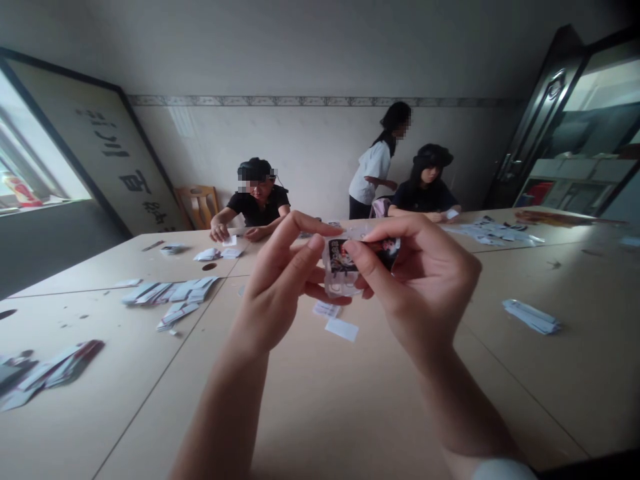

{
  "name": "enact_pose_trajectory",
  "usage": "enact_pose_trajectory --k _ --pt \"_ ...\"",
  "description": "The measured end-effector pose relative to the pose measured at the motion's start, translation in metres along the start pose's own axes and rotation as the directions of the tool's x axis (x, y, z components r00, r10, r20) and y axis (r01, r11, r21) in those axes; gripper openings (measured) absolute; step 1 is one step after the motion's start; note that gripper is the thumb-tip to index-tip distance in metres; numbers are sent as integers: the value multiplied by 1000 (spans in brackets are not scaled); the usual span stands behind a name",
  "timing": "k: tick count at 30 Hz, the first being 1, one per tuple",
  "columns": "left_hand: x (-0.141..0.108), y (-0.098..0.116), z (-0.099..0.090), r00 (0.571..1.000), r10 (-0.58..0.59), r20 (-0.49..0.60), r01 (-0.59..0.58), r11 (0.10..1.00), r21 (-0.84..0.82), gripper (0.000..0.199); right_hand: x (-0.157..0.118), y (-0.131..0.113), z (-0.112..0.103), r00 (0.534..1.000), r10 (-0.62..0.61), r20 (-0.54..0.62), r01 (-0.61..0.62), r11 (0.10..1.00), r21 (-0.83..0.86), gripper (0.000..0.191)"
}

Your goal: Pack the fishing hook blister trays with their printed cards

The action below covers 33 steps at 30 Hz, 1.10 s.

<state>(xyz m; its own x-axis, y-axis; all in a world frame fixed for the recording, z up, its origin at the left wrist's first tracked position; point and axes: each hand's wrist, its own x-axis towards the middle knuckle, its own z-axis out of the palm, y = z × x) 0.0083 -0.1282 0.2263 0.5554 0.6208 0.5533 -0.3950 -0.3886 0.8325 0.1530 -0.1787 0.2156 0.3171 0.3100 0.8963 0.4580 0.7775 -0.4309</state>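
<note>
In front of my chest, above the table, both hands hold a small clear plastic package (pixel 341 287) with a black printed card (pixel 338 259) at its face. My left hand (pixel 277 287) grips the package's left side, its thumb and index finger near the upper edge and other fingers beneath. On the right, my right hand (pixel 420 280) pinches the card and package, its thumb lying over the print. Whether the card is inside the plastic or against it, I cannot tell. Below the hands lie a printed slip (pixel 327 309) and a white slip (pixel 343 329).
Stacks of folded cards (pixel 170 292) and more cards (pixel 65 365) lie on the table (pixel 320 413) at left. A small card stack (pixel 532 316) rests at right. Two people sit across, handling small cards; another person (pixel 371 170) stands behind. Spread packets (pixel 487 230) lie far right.
</note>
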Motion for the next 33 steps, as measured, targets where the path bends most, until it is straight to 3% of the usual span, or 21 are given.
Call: enact_pose_trajectory --k 33 --pt "1 4 4 998 -49 -30 51 996 70 13 1 -1 -1 1000 12 24 -12 1000 -5 13"
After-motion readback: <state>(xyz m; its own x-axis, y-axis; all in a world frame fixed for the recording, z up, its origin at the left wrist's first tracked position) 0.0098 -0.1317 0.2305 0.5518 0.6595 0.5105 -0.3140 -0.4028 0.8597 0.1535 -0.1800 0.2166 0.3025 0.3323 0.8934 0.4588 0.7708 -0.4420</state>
